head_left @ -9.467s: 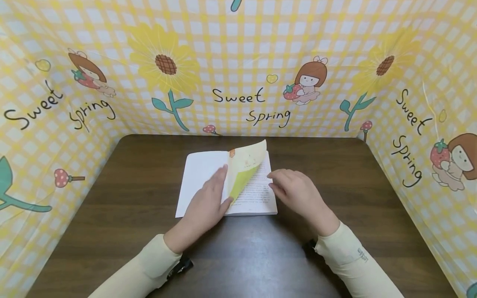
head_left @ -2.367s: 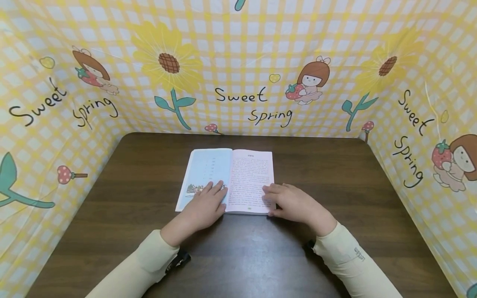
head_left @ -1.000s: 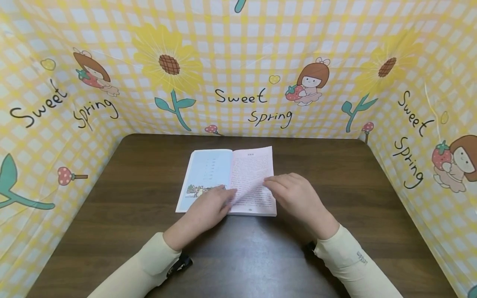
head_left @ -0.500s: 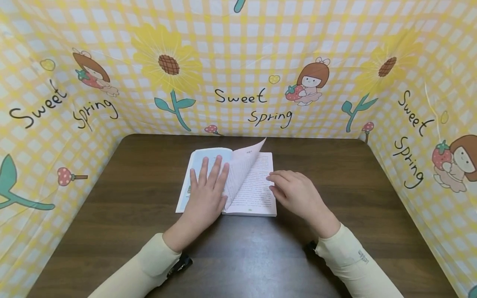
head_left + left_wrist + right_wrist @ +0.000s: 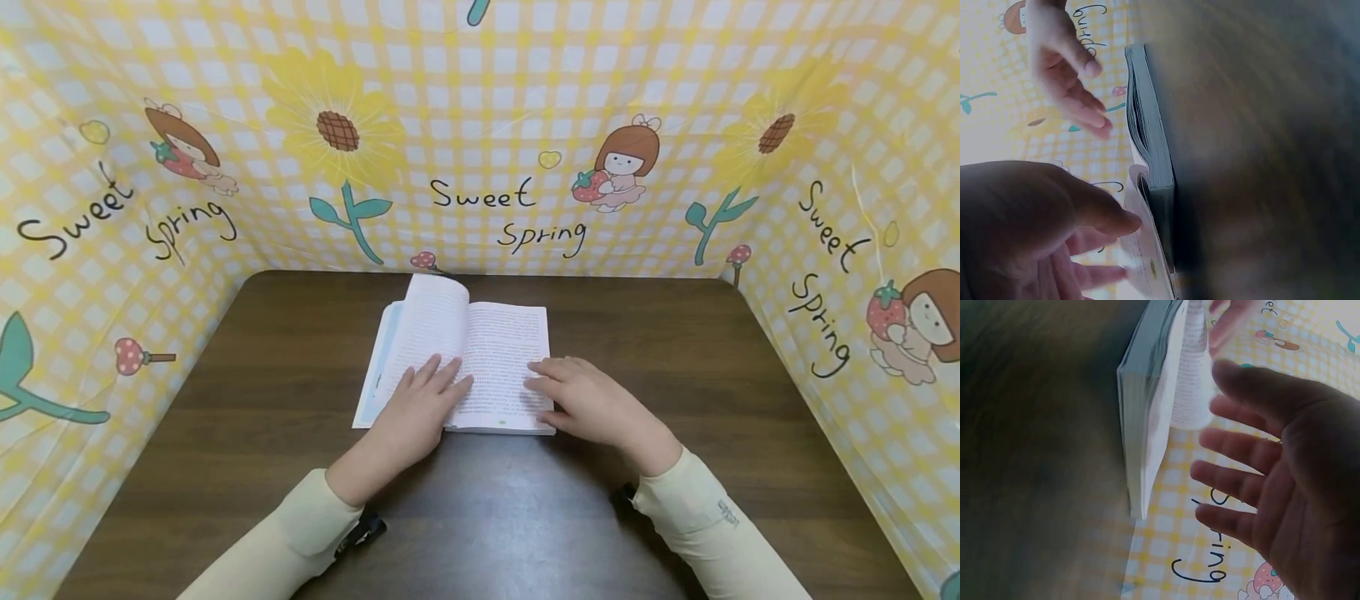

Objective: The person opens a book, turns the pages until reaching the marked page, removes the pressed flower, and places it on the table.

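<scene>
Thick white-paged paperback book [image 5: 502, 350] is lying spread near far edge of dark brown wooden table [image 5: 675, 350]; curling left leaf [image 5: 435, 321] likely light, floppy, creasable: pinch outer corner. Left hand [image 5: 412, 417], fingers extended, is resting on it; right hand [image 5: 596, 404], loosely spread, is hovering, gripping nothing.

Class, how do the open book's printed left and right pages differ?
The left page arches up, while the right page lies nearly flat. The left page's far edge juts beyond the book; the right page's lines up with it. A pale blue page shows beyond the left page's outer edge; the right page tops a thick stack. Both are pale and bear lines of print.
</scene>
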`<state>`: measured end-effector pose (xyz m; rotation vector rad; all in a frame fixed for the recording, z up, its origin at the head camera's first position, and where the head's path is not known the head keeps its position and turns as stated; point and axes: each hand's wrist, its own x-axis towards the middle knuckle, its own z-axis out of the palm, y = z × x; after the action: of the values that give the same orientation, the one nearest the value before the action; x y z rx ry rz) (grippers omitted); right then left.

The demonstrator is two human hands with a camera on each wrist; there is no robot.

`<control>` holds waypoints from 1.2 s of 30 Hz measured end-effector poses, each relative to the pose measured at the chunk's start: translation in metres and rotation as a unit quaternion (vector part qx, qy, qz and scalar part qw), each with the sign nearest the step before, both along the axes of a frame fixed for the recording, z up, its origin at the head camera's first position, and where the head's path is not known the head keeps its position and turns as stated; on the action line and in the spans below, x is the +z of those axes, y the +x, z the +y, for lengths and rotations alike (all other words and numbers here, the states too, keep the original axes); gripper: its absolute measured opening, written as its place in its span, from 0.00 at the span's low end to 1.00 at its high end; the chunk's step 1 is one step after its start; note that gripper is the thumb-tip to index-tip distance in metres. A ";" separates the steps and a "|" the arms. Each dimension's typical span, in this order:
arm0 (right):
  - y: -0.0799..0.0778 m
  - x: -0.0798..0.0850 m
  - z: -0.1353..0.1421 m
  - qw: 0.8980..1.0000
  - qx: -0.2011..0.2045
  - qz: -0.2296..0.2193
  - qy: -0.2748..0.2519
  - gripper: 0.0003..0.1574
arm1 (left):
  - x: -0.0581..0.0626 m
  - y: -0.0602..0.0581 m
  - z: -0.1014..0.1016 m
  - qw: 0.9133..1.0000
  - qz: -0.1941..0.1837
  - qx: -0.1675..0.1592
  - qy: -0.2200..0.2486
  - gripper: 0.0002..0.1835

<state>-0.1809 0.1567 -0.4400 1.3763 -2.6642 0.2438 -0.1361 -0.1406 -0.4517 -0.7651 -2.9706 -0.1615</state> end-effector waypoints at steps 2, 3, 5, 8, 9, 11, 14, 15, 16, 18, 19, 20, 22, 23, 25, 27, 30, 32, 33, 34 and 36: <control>0.001 -0.002 -0.001 1.000 0.007 -0.019 0.016 0.32 | -0.001 0.000 -0.001 0.999 -0.022 0.022 -0.001 0.26; 0.001 -0.003 -0.002 0.999 0.008 -0.030 0.022 0.33 | -0.001 0.000 -0.001 0.999 -0.030 0.032 -0.003 0.26; 0.001 -0.004 -0.003 0.998 0.005 -0.047 0.031 0.35 | -0.002 0.000 -0.002 0.998 -0.041 0.047 -0.008 0.26; 0.002 -0.005 -0.003 0.997 -0.002 -0.068 0.041 0.36 | -0.002 0.000 -0.003 0.997 -0.049 0.063 -0.011 0.27; 0.002 -0.005 -0.003 0.996 -0.005 -0.073 0.045 0.36 | -0.001 0.000 -0.003 0.996 -0.051 0.067 -0.010 0.26; 0.003 -0.006 -0.003 0.995 -0.008 -0.080 0.051 0.36 | -0.001 0.000 -0.003 0.996 -0.055 0.074 -0.006 0.26; 0.004 -0.007 -0.004 0.995 -0.008 -0.086 0.057 0.36 | -0.001 0.001 -0.003 0.995 -0.061 0.080 -0.001 0.26; 0.004 -0.007 -0.004 0.995 -0.008 -0.086 0.058 0.36 | -0.001 0.000 -0.003 0.995 -0.060 0.079 0.000 0.26; 0.004 -0.007 -0.004 0.995 -0.007 -0.085 0.058 0.36 | -0.001 0.001 -0.004 0.995 -0.062 0.080 0.001 0.27; 0.004 -0.007 -0.004 0.995 -0.007 -0.081 0.061 0.35 | -0.001 0.001 -0.004 0.995 -0.064 0.081 0.002 0.28; 0.004 -0.007 -0.003 0.995 -0.006 -0.078 0.063 0.34 | -0.001 0.000 -0.004 0.995 -0.063 0.080 0.002 0.28; 0.004 -0.006 -0.003 0.995 -0.005 -0.076 0.065 0.33 | -0.001 0.000 -0.004 0.995 -0.064 0.080 0.003 0.29; 0.004 -0.005 -0.001 0.995 0.000 -0.073 0.066 0.29 | -0.001 0.000 -0.004 0.994 -0.067 0.082 0.002 0.29; 0.004 -0.005 -0.001 0.995 0.004 -0.073 0.064 0.27 | -0.002 0.000 -0.004 0.994 -0.067 0.081 0.002 0.29; 0.003 -0.003 0.001 0.996 0.015 -0.071 0.060 0.21 | -0.002 0.000 -0.004 0.995 -0.064 0.081 0.001 0.29; 0.003 -0.002 0.002 0.995 0.024 -0.074 0.054 0.16 | -0.002 0.000 -0.004 0.995 -0.062 0.081 0.002 0.28; 0.001 -0.002 0.004 0.995 0.031 -0.082 0.050 0.15 | -0.001 0.000 -0.003 0.995 -0.060 0.082 0.006 0.28; 0.000 -0.002 0.006 0.995 0.031 -0.082 0.054 0.15 | -0.001 0.000 -0.003 0.995 -0.062 0.082 0.007 0.28; -0.001 -0.002 0.006 0.995 0.035 -0.078 0.053 0.14 | -0.001 -0.001 -0.003 0.995 -0.061 0.081 0.008 0.28; -0.001 -0.002 0.006 0.995 0.041 -0.069 0.052 0.13 | -0.001 -0.001 -0.003 0.995 -0.062 0.080 0.010 0.28; -0.002 -0.002 0.005 0.997 0.053 -0.047 0.044 0.07 | -0.002 -0.002 -0.002 0.996 -0.059 0.073 0.014 0.26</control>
<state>-0.1825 0.1615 -0.4424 1.5722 -2.7103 0.2082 -0.1378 -0.1425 -0.4533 -0.5515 -3.1127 -0.2486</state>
